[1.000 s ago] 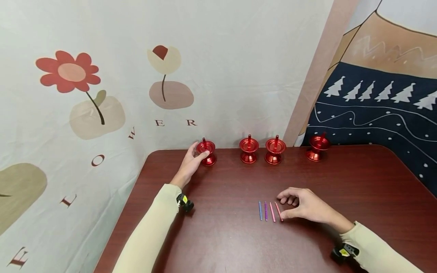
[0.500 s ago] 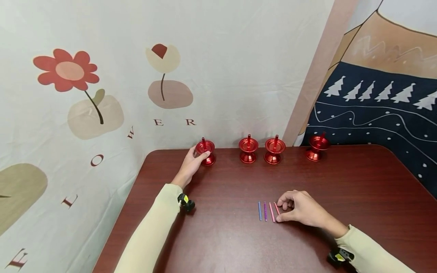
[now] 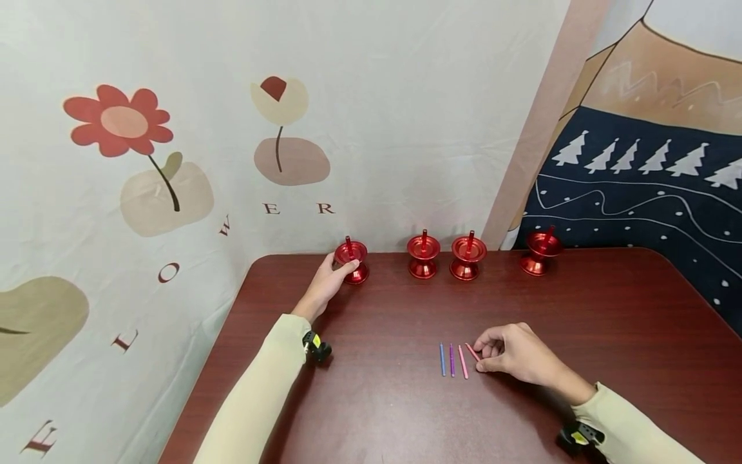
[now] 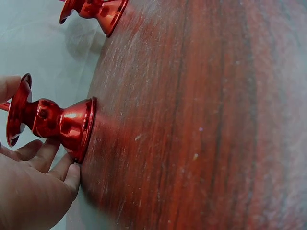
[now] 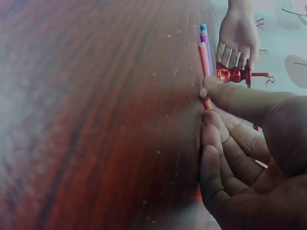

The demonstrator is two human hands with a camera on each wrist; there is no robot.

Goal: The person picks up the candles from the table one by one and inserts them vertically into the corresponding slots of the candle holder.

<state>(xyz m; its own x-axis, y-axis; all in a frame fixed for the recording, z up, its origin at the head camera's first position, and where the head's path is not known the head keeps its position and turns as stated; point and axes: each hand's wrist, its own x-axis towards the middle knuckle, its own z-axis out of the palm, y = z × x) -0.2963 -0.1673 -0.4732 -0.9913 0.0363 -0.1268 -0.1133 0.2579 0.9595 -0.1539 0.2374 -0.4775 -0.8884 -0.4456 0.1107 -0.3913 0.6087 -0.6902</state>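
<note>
At the back left of the table, my left hand (image 3: 324, 287) grips a shiny red candle holder (image 3: 357, 274), thumb over its dish rim. In the left wrist view this holder (image 4: 72, 122) stands on its base, with fingers beside its stem and base. My right hand (image 3: 518, 354), near the table's middle, pinches a thin red candle (image 3: 471, 350) between thumb and fingers. In the right wrist view only a short bit of the red candle (image 5: 206, 102) shows. Left of it lie a pink candle (image 3: 463, 362), a purple candle (image 3: 452, 361) and a blue candle (image 3: 443, 359).
Along the back edge stand further red holders: two close together, one holder (image 3: 423, 267) and another holder (image 3: 468, 267), and a third holder (image 3: 534, 263) farther right. Behind the brown table (image 3: 371, 399) hangs a pale flower-print cloth (image 3: 406, 129) and a dark tree-print cloth (image 3: 637, 200).
My right hand has moved slightly left and closed thumb and fingers on the red candle, which now lies at more of a slant. The left hand stays on its holder.
</note>
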